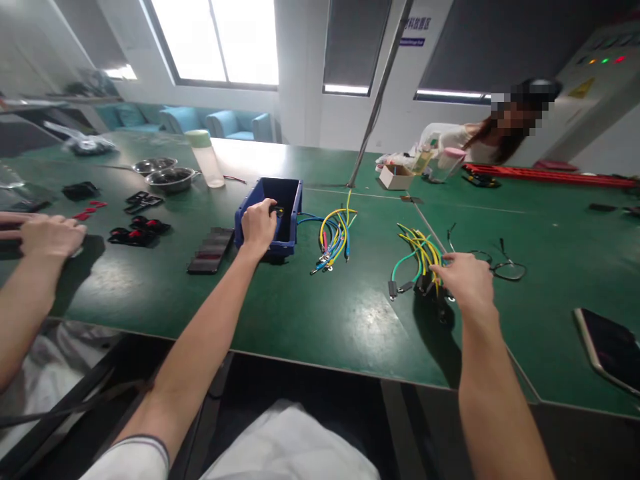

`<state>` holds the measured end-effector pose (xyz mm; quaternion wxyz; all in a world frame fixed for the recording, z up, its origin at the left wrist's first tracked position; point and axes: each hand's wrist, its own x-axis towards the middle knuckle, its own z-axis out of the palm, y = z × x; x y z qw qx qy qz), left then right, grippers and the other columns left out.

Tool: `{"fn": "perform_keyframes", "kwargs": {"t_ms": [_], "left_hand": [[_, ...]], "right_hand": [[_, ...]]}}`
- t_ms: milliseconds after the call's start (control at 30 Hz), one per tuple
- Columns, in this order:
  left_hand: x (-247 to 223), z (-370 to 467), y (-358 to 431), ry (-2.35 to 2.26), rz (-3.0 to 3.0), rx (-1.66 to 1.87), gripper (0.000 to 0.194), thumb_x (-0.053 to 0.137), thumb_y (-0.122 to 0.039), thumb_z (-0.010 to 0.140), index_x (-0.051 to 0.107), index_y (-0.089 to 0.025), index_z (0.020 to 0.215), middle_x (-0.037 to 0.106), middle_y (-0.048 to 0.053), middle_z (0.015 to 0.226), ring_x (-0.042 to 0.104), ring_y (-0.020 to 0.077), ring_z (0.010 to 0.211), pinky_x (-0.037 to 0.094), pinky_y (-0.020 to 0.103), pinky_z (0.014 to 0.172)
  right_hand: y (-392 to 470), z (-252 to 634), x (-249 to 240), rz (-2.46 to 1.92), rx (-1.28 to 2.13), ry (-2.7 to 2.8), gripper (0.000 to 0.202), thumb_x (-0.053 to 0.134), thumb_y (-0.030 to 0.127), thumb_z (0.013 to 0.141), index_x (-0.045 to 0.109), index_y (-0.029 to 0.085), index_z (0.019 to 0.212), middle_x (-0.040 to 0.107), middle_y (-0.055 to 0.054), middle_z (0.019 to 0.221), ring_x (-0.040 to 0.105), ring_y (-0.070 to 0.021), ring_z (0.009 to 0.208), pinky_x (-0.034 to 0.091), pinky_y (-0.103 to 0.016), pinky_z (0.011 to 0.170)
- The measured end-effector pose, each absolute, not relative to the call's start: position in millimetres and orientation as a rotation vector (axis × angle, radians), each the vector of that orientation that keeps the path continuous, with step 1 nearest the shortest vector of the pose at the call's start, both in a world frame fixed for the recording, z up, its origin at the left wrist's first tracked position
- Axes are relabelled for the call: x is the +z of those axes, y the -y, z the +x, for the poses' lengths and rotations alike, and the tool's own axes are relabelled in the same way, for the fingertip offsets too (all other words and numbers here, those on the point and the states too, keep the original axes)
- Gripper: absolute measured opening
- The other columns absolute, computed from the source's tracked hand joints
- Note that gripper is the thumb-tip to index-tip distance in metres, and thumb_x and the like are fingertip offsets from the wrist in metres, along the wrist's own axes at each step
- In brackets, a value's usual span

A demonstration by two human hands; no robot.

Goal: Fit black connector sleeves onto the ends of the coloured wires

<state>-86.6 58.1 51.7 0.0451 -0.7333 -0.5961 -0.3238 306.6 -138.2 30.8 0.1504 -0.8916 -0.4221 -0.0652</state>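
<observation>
Overhanging blue bin [281, 249], left hand [259, 225] by small dark item [279, 211] inside.

The bin [281, 250] looks smooth plastic, the tabletop [320, 320] glossy.

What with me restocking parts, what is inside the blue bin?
Inside the blue bin, a small dark-and-yellow item shows beside the left hand. What lies behind the hand and near wall is hidden.

Two arms [205, 333] reach out.
The left hand [258, 225] curls, palm down; the right hand [466, 277] bends into a pinch.
</observation>
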Motion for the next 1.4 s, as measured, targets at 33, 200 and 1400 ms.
{"fn": "perform_keyframes", "kwargs": {"t_ms": [33,200,1400], "left_hand": [[52,-85,-57,1.825,-2.249,-1.005,0.03,0.049,-0.026,0.09,0.065,-0.024,0.116,0.07,0.007,0.109,0.065,0.0246,0.1,0.047,0.034,0.089],[53,-79,-52,1.817,-2.307,-1.06,0.032,0.047,-0.023,0.091,0.066,-0.024,0.116,0.07,0.007,0.112,0.064,0.0233,0.103,0.047,0.034,0.09],[32,-64,-10,1.545,-2.421,-1.417,0.015,0.053,-0.028,0.086,0.059,-0.019,0.095,0.066,0.003,0.085,0.062,0.0153,0.074,0.047,0.027,0.075]], "right_hand": [[138,303,33,-2.608,-0.207,1.184,0.042,0.069,0.043,0.074,0.073,0.017,0.107,0.071,-0.019,0.088,0.069,-0.0372,0.09,0.054,-0.047,0.074],[137,295,39,-2.764,-0.189,1.083,0.043,0.069,0.052,0.072,0.075,0.022,0.103,0.07,-0.021,0.094,0.068,-0.0404,0.089,0.054,-0.05,0.069],[-5,205,-2,-1.948,0.89,1.35,0.025,0.059,0.032,0.077,0.056,0.013,0.062,0.055,-0.002,0.046,0.047,-0.0083,0.039,0.034,-0.019,0.038]]}}
